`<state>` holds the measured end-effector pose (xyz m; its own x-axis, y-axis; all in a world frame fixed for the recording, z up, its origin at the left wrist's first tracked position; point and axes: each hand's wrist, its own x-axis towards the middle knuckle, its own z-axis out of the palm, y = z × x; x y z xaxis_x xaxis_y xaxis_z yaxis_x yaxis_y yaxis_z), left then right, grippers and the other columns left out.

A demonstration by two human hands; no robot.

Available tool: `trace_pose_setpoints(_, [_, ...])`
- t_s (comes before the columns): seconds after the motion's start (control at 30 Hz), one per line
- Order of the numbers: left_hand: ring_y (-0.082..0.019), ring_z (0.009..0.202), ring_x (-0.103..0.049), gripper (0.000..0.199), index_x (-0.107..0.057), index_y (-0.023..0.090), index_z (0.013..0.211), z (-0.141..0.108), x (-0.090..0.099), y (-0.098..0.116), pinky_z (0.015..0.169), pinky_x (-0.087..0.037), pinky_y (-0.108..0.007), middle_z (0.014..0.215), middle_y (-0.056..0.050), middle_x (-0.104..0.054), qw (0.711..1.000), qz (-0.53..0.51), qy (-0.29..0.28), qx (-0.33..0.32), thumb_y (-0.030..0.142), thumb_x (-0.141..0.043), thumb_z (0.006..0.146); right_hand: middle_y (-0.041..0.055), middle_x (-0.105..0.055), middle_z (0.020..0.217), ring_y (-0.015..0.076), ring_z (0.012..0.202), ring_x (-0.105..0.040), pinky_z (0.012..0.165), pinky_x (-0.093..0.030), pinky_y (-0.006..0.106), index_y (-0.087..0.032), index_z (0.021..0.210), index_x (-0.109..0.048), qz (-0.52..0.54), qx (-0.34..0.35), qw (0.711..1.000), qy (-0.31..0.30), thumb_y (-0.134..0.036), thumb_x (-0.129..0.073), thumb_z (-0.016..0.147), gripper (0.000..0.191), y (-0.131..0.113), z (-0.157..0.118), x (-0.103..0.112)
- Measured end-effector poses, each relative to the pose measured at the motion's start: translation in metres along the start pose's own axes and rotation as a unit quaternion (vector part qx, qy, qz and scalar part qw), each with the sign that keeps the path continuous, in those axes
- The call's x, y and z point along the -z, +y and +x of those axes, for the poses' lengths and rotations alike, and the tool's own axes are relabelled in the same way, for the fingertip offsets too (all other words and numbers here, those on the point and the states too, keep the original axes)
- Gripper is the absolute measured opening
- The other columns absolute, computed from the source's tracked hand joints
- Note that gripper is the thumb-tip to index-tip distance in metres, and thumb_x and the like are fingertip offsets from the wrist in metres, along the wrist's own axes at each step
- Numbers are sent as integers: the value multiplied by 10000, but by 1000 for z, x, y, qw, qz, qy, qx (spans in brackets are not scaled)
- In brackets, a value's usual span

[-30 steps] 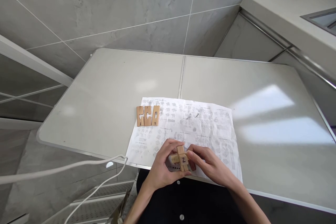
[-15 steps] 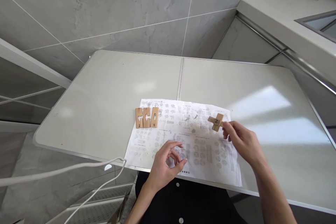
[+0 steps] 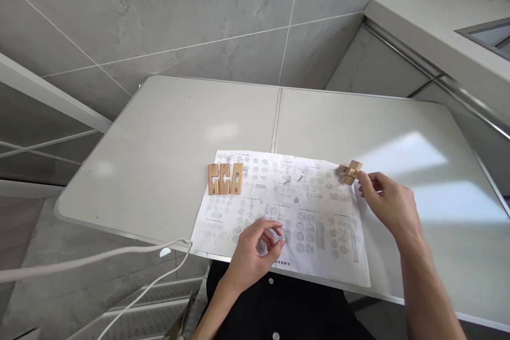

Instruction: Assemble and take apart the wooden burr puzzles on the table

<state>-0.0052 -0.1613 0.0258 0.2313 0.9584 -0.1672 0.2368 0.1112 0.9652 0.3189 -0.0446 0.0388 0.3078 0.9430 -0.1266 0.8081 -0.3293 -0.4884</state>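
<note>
My right hand [image 3: 388, 199] pinches a cross-shaped wooden piece [image 3: 350, 171] marked with a figure, at the upper right corner of a printed paper sheet [image 3: 271, 196]. Three flat wooden pieces stand side by side near the sheet's upper left: a left one [image 3: 213, 183] and a middle one [image 3: 225, 185] with side notches, and a right one [image 3: 236, 183] with a closed slot. Over the lower middle of the sheet, my left hand [image 3: 258, 247] is curved, its thumb and fingertips apart and nothing between them.
The sheet lies on a white folding table [image 3: 159, 133] with a central seam. A white cable [image 3: 119, 252] runs past the table's front left edge. At the upper right is a pale counter [image 3: 430, 10].
My right hand has moved right with the cross-shaped piece, which is now turned differently at the sheet's corner. My left hand has barely moved.
</note>
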Motion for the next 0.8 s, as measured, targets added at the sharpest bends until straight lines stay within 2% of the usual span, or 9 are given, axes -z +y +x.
trace_pose_setpoints(0.27, [-141, 843, -706, 206, -688, 275, 1236, -1, 0, -2, 793, -592, -291, 1043, -10, -756, 1000, 14, -5, 2, 328, -651, 1041, 60, -812, 819, 306, 811, -735, 747, -451, 393, -259, 772, -687, 1, -11, 1000, -17, -573, -547, 1027, 427, 4, 2, -2])
trace_pose_setpoints(0.63, [-141, 841, -707, 196, -692, 255, 1226, 0, 0, -3, 791, -589, -296, 1028, -18, -760, 1000, 20, -3, -6, 320, -640, 1049, 69, -828, 845, 313, 820, -754, 721, -466, 383, -254, 845, -726, 7, 1, 998, -57, -704, -519, 1010, 522, 14, 2, -1])
trace_pose_setpoints(0.8, [-143, 838, -705, 189, -687, 251, 1219, 0, -1, -3, 796, -591, -299, 1025, -19, -761, 1000, 24, -1, -10, 319, -634, 1052, 72, -817, 813, 294, 757, -748, 678, -475, 368, -252, 799, -734, 10, 12, 999, -39, -699, -497, 1023, 554, 21, -10, 1])
